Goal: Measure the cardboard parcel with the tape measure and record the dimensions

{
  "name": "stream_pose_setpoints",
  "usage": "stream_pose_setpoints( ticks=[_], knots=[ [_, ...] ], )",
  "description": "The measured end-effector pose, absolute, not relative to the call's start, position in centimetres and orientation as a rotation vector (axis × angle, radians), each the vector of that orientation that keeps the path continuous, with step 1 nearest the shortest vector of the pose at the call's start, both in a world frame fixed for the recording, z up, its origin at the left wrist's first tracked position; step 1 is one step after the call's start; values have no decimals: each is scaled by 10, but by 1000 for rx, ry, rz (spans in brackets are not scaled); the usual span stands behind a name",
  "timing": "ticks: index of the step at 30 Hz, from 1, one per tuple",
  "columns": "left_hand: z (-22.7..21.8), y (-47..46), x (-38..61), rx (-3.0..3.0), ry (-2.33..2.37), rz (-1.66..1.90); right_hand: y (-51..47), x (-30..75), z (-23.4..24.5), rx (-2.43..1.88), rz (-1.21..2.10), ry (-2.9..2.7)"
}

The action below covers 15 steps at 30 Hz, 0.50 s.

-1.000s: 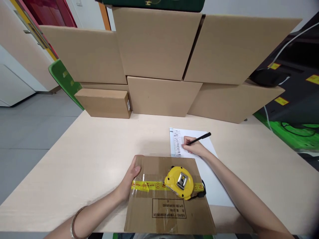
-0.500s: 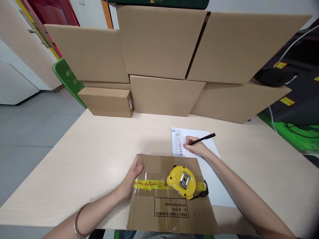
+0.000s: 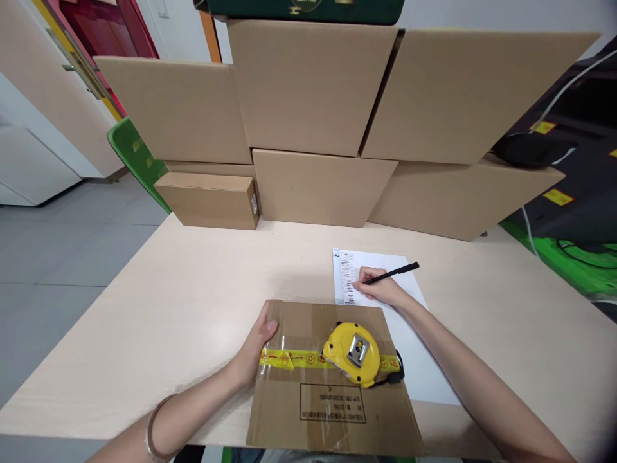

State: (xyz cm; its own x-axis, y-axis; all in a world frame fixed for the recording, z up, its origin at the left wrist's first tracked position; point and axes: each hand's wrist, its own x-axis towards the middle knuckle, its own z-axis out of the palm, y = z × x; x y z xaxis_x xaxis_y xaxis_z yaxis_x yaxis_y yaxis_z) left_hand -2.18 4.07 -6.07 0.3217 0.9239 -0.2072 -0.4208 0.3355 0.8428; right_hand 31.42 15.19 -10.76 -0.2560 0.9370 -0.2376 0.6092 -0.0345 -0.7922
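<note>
A flat cardboard box (image 3: 328, 411) sealed with yellow tape lies at the table's near edge. A yellow tape measure (image 3: 354, 354) rests on top of it. My left hand (image 3: 255, 350) grips the box's left side, thumb on top. My right hand (image 3: 380, 290) is closed on a black pen (image 3: 393, 273), its tip on a white sheet of paper (image 3: 409, 360) just beyond the box. Printed rows run down the sheet's left margin.
Several large cardboard boxes (image 3: 308, 83) are stacked like a wall along the far side of the light wooden table (image 3: 183, 289). A small brown box (image 3: 209, 200) sits at the back left. A green chair (image 3: 137, 161) stands behind it. Dark equipment with cables (image 3: 573, 154) is at the right.
Both hands stay where they were on the box and the paper. Only the camera view has shifted slightly.
</note>
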Motion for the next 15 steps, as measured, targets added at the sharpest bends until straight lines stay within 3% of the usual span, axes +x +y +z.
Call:
stream_pose_setpoints(
  ticks=[8, 15],
  knots=[
    [-64, 41, -27, 887, 821, 992, 137, 319, -82, -1921, 990, -1949],
    [-63, 46, -43, 1364, 906, 1067, 117, 318, -55, -2303, 614, -2023]
  ],
)
